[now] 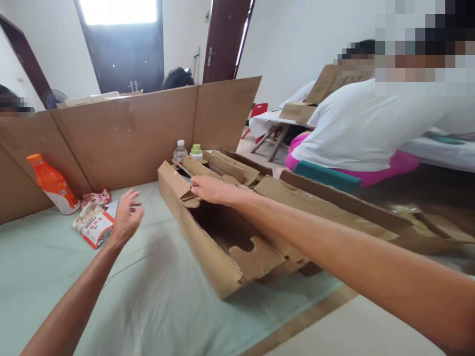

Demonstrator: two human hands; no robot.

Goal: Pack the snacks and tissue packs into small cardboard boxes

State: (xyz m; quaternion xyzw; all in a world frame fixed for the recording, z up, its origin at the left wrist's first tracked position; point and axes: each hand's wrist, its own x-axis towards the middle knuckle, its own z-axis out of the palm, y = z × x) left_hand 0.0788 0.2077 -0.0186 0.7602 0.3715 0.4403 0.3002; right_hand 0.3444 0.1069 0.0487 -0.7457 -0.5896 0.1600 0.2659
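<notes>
My left hand (128,215) hovers over the cloth with its fingers apart and nothing in them. Just left of it lie a white-and-orange snack packet (92,225) and a smaller pink packet (96,198). My right hand (213,189) reaches across an open cardboard box (208,252) with dividers. Its fingers are closed at the far end of the box's left compartment, beside a flap; what they hold, if anything, is hidden. A bit of something bluish shows by the fingertips.
An orange-capped bottle (52,183) leans at the left before a tall cardboard screen (126,138). A clear bottle (180,151) and a green-capped bottle (196,152) stand behind the box. More cardboard boxes (326,207) are at right. A person in a white shirt (356,128) sits beyond them.
</notes>
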